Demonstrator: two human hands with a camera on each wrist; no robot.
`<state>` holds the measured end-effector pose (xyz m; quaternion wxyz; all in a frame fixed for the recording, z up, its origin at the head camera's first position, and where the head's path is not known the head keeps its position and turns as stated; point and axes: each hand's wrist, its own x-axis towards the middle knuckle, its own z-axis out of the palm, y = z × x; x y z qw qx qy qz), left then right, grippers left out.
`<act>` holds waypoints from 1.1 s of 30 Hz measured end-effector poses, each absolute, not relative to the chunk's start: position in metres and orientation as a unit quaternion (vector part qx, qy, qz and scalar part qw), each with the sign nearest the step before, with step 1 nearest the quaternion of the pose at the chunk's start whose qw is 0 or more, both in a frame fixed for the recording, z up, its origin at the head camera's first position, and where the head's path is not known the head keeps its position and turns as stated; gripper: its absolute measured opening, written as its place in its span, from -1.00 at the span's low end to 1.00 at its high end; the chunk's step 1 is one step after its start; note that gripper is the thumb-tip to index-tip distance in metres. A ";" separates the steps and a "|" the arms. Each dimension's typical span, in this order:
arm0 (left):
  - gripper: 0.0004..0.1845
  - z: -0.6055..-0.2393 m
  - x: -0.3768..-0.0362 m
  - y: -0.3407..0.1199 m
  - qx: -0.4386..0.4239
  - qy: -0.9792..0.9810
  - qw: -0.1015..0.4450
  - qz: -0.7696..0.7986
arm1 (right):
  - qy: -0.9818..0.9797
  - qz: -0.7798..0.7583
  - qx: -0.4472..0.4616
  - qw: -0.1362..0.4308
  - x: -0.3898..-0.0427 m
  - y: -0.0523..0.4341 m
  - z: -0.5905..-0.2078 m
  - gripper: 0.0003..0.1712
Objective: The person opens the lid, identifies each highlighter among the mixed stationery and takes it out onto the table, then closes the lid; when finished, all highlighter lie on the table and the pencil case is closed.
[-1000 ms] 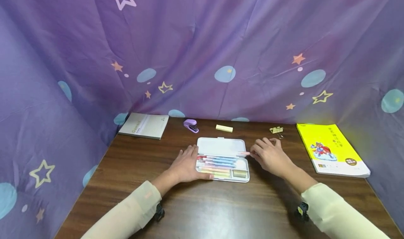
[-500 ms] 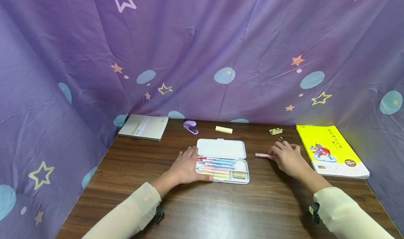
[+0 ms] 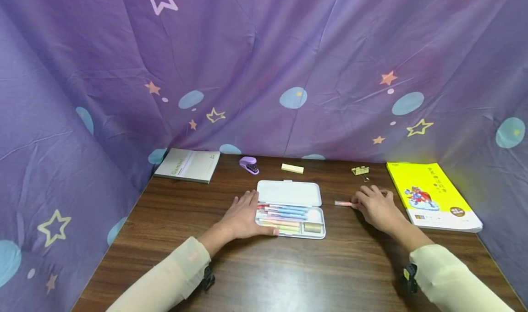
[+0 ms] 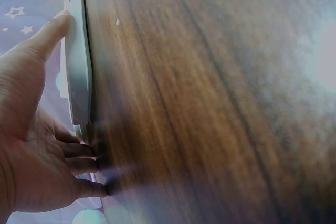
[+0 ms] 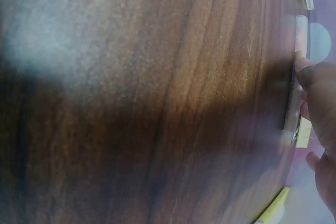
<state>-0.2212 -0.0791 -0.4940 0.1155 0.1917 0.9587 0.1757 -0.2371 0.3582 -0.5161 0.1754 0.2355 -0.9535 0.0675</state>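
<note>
The desk carries my open case, pens lined inside. My left hand lies spread flat against its left edge, thumb along the front. A second ago my right hand was at the case; now it pinches a pink pen down onto the wood, right of the case, so that pen is out.

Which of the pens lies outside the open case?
The pink pen, lying on the table right of the pencil case, its end under the right hand. The other pens lie side by side in the case's tray.
</note>
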 end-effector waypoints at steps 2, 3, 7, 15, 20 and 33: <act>0.56 -0.495 -0.221 -0.079 0.191 0.959 0.116 0.175 | -0.954 0.068 0.236 0.174 -0.237 0.358 -0.516 -0.84; 0.56 -0.495 -0.221 -0.080 0.191 0.959 0.116 0.174 | -0.953 0.068 0.237 0.174 -0.237 0.357 -0.515 -0.84; 0.56 -0.496 -0.221 -0.080 0.191 0.959 0.116 0.175 | -0.950 0.069 0.247 0.179 -0.237 0.352 -0.513 -0.85; 0.57 -0.499 -0.221 -0.081 0.192 0.959 0.119 0.172 | -0.942 0.068 0.280 0.173 -0.240 0.316 -0.500 -0.87; 0.57 -0.499 -0.221 -0.081 0.192 0.959 0.120 0.170 | -0.935 0.074 0.308 0.159 -0.244 0.277 -0.491 -0.87; 0.56 -0.494 -0.225 -0.079 0.192 0.960 0.118 0.168 | -0.905 0.065 0.396 0.141 -0.242 0.196 -0.485 -0.79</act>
